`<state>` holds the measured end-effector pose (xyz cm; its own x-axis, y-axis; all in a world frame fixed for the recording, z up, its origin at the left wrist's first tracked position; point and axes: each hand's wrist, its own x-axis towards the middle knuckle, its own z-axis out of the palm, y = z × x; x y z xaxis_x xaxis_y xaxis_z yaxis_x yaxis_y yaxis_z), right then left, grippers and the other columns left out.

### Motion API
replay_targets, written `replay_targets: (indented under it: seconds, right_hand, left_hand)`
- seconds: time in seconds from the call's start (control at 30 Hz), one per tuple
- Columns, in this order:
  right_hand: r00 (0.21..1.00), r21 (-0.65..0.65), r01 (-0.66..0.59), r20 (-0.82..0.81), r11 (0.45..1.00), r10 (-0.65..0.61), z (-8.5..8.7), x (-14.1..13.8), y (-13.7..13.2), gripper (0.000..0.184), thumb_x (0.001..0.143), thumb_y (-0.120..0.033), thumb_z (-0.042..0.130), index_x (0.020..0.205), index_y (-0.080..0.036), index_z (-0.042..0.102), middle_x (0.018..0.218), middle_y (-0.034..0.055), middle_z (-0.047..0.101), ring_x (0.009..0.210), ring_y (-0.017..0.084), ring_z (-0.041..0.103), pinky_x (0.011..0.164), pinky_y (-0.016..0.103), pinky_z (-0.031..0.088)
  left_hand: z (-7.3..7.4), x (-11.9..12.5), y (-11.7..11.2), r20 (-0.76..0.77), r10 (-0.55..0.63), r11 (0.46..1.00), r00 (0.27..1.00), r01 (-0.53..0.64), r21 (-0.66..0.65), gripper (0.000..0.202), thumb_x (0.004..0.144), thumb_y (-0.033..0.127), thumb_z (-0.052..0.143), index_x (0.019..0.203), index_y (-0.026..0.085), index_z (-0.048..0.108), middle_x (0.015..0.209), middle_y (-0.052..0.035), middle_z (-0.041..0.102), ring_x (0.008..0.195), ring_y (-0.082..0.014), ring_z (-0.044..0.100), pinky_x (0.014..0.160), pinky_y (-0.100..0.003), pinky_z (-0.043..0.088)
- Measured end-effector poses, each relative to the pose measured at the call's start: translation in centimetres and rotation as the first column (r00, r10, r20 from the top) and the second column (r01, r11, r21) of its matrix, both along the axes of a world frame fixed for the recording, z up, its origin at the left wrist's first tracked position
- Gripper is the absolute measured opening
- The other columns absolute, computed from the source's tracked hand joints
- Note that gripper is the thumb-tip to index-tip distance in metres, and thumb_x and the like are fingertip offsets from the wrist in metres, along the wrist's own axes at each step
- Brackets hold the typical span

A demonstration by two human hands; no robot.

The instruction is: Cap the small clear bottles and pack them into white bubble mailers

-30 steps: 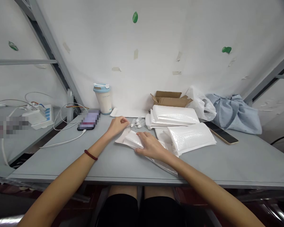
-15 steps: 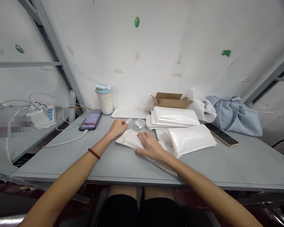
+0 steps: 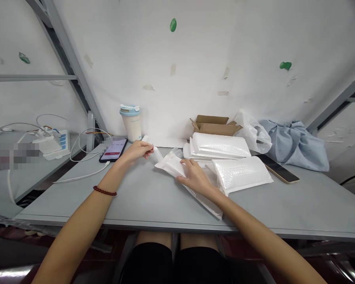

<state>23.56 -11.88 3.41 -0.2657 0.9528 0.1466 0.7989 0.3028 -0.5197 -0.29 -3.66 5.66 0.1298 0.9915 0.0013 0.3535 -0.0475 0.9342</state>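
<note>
My left hand [image 3: 141, 150] is closed in a pinch left of a white bubble mailer [image 3: 172, 165]. A thin translucent strip [image 3: 157, 154] runs from its fingertips toward the mailer's flap; where it joins is hard to make out. My right hand [image 3: 194, 176] grips the same mailer from above, thumb and fingers pressed on its middle. The mailer lies slanted on the table, flap end toward my left hand. Small clear plastic pieces [image 3: 175, 151] show just behind the flap, partly hidden by it.
More bubble mailers [image 3: 243, 173] and a stack of them [image 3: 220, 146] lie to the right, before an open cardboard box [image 3: 214, 126]. Around these are a plastic bag [image 3: 253, 132], a blue cloth bundle [image 3: 294, 146], a dark phone [image 3: 278, 169], a charging phone [image 3: 114, 150] and a lidded cup [image 3: 131, 124].
My left hand has pulled back to the left, away from the mailer's flap, with the translucent strip at its fingertips. The mailer and my right hand have shifted slightly right.
</note>
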Motion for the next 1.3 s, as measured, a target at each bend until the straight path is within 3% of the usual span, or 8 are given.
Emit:
replay_targets:
  seconds: [0.2, 0.37, 0.5, 0.6, 0.87, 1.0, 1.07, 1.3]
  right_hand:
    - [1.0, 0.013, 0.008, 0.02, 1.0, -0.008, -0.2, -0.2, 0.0, 0.053, 0.072, -0.029, 0.061, 0.121, -0.014, 0.046, 0.115, 0.0128, 0.05, 0.11, 0.026, 0.046, 0.09, 0.038, 0.038]
    - [0.999, 0.009, 0.024, 0.021, 1.0, -0.025, -0.4, -0.2, 0.1, 0.054, 0.072, -0.03, 0.061, 0.121, -0.015, 0.046, 0.115, 0.0126, 0.05, 0.111, 0.027, 0.044, 0.089, 0.037, 0.038]
    - [0.999, 0.018, 0.026, 0.021, 0.999, -0.026, -0.5, -0.2, 0.1, 0.053, 0.072, -0.03, 0.061, 0.121, -0.014, 0.046, 0.115, 0.0128, 0.049, 0.111, 0.027, 0.044, 0.089, 0.037, 0.038]
    - [0.999, 0.007, 0.032, 0.023, 0.999, -0.032, -0.4, -0.2, 0.1, 0.053, 0.072, -0.03, 0.06, 0.12, -0.014, 0.046, 0.116, 0.0127, 0.049, 0.111, 0.026, 0.044, 0.088, 0.036, 0.038]
    - [0.999, 0.0, 0.04, 0.023, 0.999, -0.04, -0.5, -0.3, 0.0, 0.055, 0.071, -0.031, 0.061, 0.121, -0.013, 0.046, 0.115, 0.0132, 0.049, 0.109, 0.027, 0.045, 0.088, 0.037, 0.038]
    - [0.999, 0.025, -0.031, 0.045, 0.999, 0.03, -0.8, -0.3, 0.1, 0.051, 0.072, -0.032, 0.061, 0.118, -0.015, 0.047, 0.113, 0.0124, 0.051, 0.107, 0.027, 0.045, 0.088, 0.039, 0.038]
    - [0.995, 0.032, -0.09, 0.054, 0.995, 0.088, -0.8, -0.3, 0.1, 0.05, 0.072, -0.033, 0.063, 0.116, -0.016, 0.049, 0.111, 0.0117, 0.051, 0.105, 0.027, 0.046, 0.087, 0.039, 0.039]
    - [0.943, -0.047, -0.327, 0.047, 0.944, 0.329, 0.1, -0.2, -0.6, 0.058, 0.072, -0.041, 0.064, 0.121, -0.016, 0.046, 0.114, 0.0119, 0.05, 0.105, 0.026, 0.048, 0.089, 0.039, 0.039]
  left_hand:
    - [-0.6, 1.1, 0.0, 0.057, -0.026, 1.0, 0.998, 0.027, -0.013, 0.02, 0.066, 0.031, 0.064, 0.067, 0.011, 0.064, 0.067, -0.0041, 0.062, 0.056, -0.0113, 0.056, 0.06, -0.028, 0.049]
    - [-1.2, 2.2, -0.3, -0.08, -0.084, 0.994, 0.993, 0.077, -0.083, 0.016, 0.063, 0.021, 0.061, 0.075, 0.012, 0.062, 0.059, -0.0022, 0.061, 0.053, -0.0141, 0.057, 0.055, -0.028, 0.048]
    - [-2.1, 3.0, -0.4, -0.343, 0.075, 0.985, 0.936, -0.016, 0.17, 0.02, 0.061, 0.02, 0.06, 0.079, 0.013, 0.062, 0.065, -0.0033, 0.064, 0.061, -0.0166, 0.059, 0.059, -0.028, 0.046]
    - [-2.3, 3.5, -0.6, -0.489, 0.114, 0.941, 0.865, 0.064, 0.332, 0.013, 0.062, 0.018, 0.055, 0.071, 0.014, 0.064, 0.07, -0.0047, 0.066, 0.069, -0.0178, 0.06, 0.063, -0.027, 0.044]
    - [-1.1, 3.7, -1.8, -0.44, -0.215, 0.936, 0.872, 0.312, 0.163, 0.019, 0.059, 0.018, 0.052, 0.068, 0.015, 0.069, 0.063, -0.001, 0.065, 0.061, -0.0155, 0.055, 0.055, -0.024, 0.039]
    - [-0.3, 3.1, -2.2, -0.289, -0.594, 0.801, 0.751, 0.584, -0.13, 0.016, 0.061, 0.02, 0.052, 0.056, 0.018, 0.067, 0.048, 0.0018, 0.055, 0.049, -0.0118, 0.046, 0.047, -0.023, 0.032]
    - [0.0, 2.7, -2.1, -0.213, -0.645, 0.763, 0.734, 0.612, -0.206, 0.016, 0.062, 0.021, 0.054, 0.058, 0.018, 0.069, 0.047, 0.0011, 0.055, 0.047, -0.0117, 0.045, 0.046, -0.024, 0.031]
    - [-1.3, 2.1, -0.3, -0.163, -0.159, 0.987, 0.974, 0.152, -0.053, 0.026, 0.066, 0.025, 0.055, 0.083, 0.012, 0.069, 0.063, -0.0058, 0.066, 0.05, -0.0132, 0.051, 0.048, -0.024, 0.038]
